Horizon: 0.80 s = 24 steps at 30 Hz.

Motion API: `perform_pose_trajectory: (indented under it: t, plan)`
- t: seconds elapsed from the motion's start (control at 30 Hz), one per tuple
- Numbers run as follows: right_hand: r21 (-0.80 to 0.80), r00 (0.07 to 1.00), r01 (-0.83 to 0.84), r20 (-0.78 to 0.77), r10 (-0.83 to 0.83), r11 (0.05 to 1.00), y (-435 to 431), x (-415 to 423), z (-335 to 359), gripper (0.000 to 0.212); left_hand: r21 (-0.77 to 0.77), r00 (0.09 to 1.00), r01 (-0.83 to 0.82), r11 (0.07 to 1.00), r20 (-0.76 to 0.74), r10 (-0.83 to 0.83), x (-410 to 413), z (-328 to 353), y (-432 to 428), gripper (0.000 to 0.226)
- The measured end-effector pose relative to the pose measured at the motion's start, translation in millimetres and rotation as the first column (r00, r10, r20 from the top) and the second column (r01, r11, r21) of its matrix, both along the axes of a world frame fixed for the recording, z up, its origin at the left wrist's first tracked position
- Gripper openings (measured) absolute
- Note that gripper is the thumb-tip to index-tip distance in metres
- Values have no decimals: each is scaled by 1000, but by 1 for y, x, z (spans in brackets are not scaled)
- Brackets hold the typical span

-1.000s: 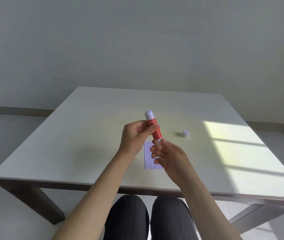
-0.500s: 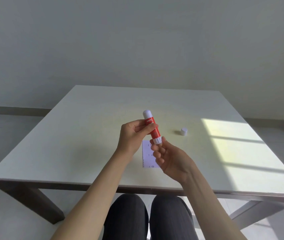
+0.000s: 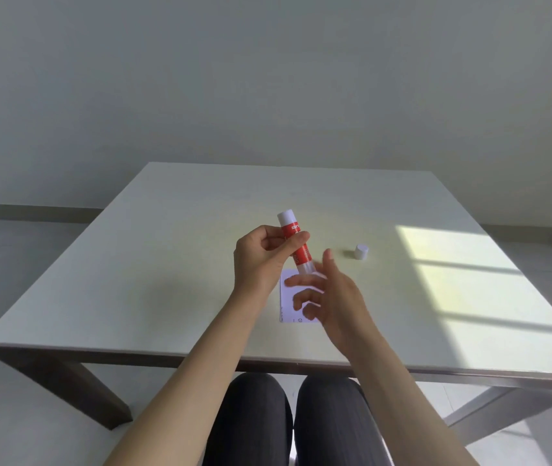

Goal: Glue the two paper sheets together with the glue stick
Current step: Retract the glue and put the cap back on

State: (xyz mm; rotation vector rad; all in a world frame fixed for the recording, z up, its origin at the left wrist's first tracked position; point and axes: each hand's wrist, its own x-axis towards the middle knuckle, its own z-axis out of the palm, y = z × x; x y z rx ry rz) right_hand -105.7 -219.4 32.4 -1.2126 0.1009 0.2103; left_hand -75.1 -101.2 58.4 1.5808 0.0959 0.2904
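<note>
My left hand [image 3: 263, 257] grips a red glue stick [image 3: 296, 245] with white ends, holding it tilted above the table. My right hand [image 3: 330, 294] hovers just below and to the right of the stick's lower end, fingers spread and blurred, not touching it. Under my right hand a small white paper sheet [image 3: 288, 297] lies flat on the table, partly hidden by the fingers. I can make out only one sheet. The stick's white cap [image 3: 361, 252] stands on the table to the right.
The pale table [image 3: 167, 280] has its near edge just above my knees. A bright patch of window light [image 3: 469, 284] falls on its right side. A bare wall lies behind.
My right hand has let go of the stick's lower end and opened, moving slightly right. My left hand keeps the stick in nearly the same pose.
</note>
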Motion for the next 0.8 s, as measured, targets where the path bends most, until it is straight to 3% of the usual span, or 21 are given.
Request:
perform_pose_trajectory:
  t: [0.03, 0.1, 0.13, 0.2, 0.27, 0.3, 0.4, 0.43, 0.5, 0.57, 0.63, 0.73, 0.77, 0.8]
  plan:
    - [106, 987, -114, -106, 125, 988, -3, 1, 2, 44, 12, 1000, -1, 1000, 4, 1, 0, 0, 1, 17]
    - [175, 975, -174, -110, 195, 969, -6, 2, 6, 40, 26, 1000, -5, 1000, 12, 4, -1, 0, 0, 18]
    - [126, 990, -132, -40, 138, 983, -5, 2, 6, 35, 24, 1000, -8, 1000, 12, 8, 0, 0, 0, 18]
    - [-201, 966, 91, 255, -38, 975, -1, -1, 1, 23, 9, 1000, -15, 1000, 4, 15, 1, 0, -1, 19]
    - [-542, 827, 431, 557, -76, 721, 2, 1, -9, 19, 22, 1000, -24, 999, -1, 24, 2, -2, -1, 20]
    - [-613, 801, 470, 599, -14, 635, 0, 5, -11, 22, 42, 999, -33, 999, 6, 33, 2, -3, -1, 21]
    - [-739, 818, 389, 552, 162, 550, -25, 29, -12, 46, 156, 995, -75, 985, 80, 63, 2, -4, 6, 22]
    - [-794, 823, 416, 536, 187, 443, -39, 44, -15, 52, 224, 992, -89, 971, 103, 67, 1, -5, 11, 22]
    - [-904, 881, 408, 426, 206, 126, -69, 74, -22, 55, 385, 990, -107, 917, 129, 61, 0, -5, 20, 20]
    - [-963, 941, 270, 259, 217, -22, -87, 93, -34, 58, 508, 987, -126, 852, 149, 57, -3, -6, 26, 18]
    - [-975, 949, 220, 207, 238, -30, -95, 101, -45, 55, 589, 983, -148, 795, 175, 54, -4, -7, 30, 17]
    - [-945, 922, 324, 327, 205, 51, -95, 99, -45, 36, 656, 977, -172, 735, 207, 43, -5, -6, 32, 17]
    - [-924, 915, 350, 373, 154, 156, -93, 96, -41, 31, 669, 976, -178, 722, 216, 39, -5, -6, 31, 17]
    - [-872, 911, 360, 406, 78, 332, -88, 92, -34, 27, 680, 974, -184, 709, 225, 36, -6, -7, 31, 18]
